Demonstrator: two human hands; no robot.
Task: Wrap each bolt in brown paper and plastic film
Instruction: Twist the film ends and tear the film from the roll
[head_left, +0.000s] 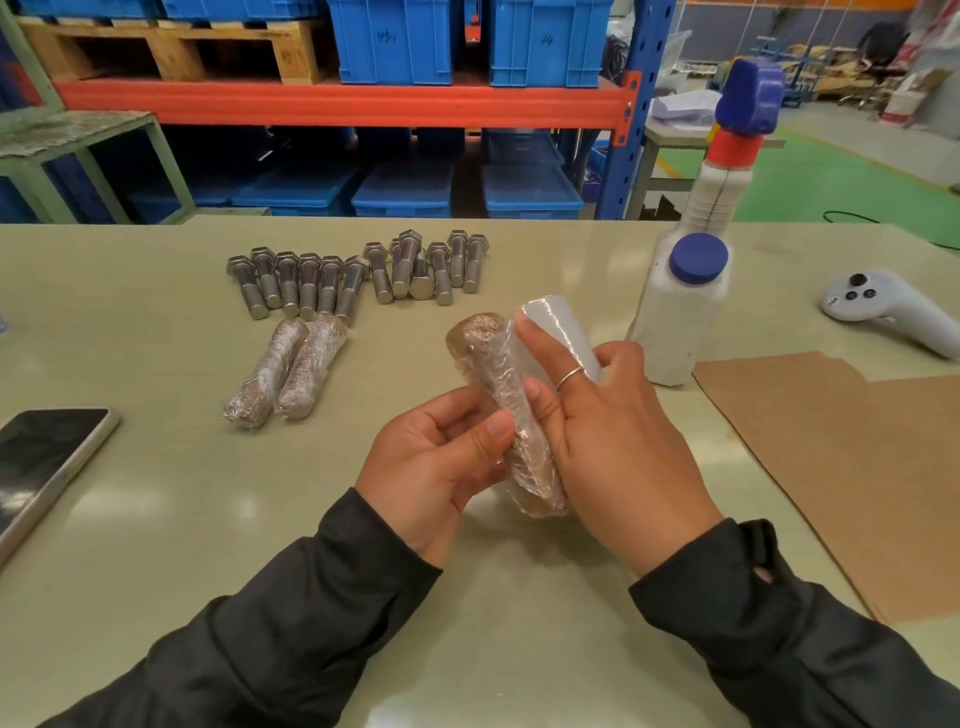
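Observation:
A bolt wrapped in brown paper and clear film (498, 384) is held upright and tilted above the table, between both hands. My left hand (436, 467) grips its lower shaft with thumb and fingers. My right hand (613, 441) presses against its right side and also holds a roll of plastic film (558, 332), with film running from the roll onto the bolt. Two wrapped bolts (288, 371) lie side by side to the left. Several bare steel bolts (358, 275) lie in a row at the back.
Brown paper sheets (852, 457) lie at the right. A white bottle with a blue cap (685, 306) stands behind my right hand, a white controller (883, 309) beyond it. A phone (41, 462) lies at the left edge.

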